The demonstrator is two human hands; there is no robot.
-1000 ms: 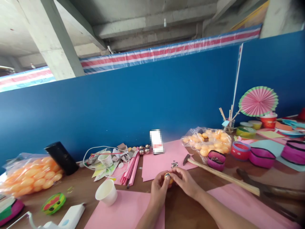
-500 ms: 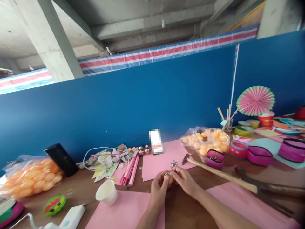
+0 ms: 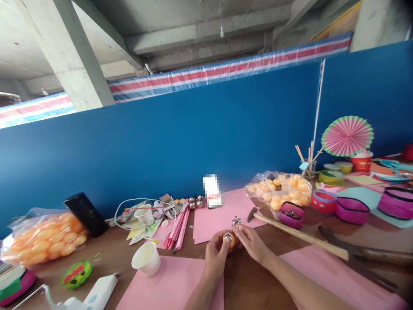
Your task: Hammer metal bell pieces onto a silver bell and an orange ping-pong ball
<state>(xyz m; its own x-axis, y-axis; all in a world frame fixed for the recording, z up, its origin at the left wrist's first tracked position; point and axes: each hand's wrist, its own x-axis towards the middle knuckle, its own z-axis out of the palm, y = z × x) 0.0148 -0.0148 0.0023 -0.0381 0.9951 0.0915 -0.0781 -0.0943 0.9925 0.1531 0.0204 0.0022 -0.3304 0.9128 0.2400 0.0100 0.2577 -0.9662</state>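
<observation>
My left hand (image 3: 217,254) is closed around a small orange ball (image 3: 232,243) with a shiny silver piece on its top, the thumb pressed against its near side. Close against the ball's right side is my right hand (image 3: 253,244), its thumb and fingertips pinched together. Whatever those right fingertips hold is too small or hidden to make out. Just beyond the hands, a little cluster of silver metal pieces (image 3: 236,221) lies on a pink sheet (image 3: 213,224).
A hammer (image 3: 300,233) lies to the right, beside a purple pouch (image 3: 291,215) of small parts. Behind it sits a clear bag of orange balls (image 3: 279,189); another bag (image 3: 48,236) is far left. A white paper cup (image 3: 146,259) stands left of my hands.
My right fingertips have shifted slightly at the ball, and the ball has turned a little in my left hand. The view has moved slightly; the things on the table stay in place.
</observation>
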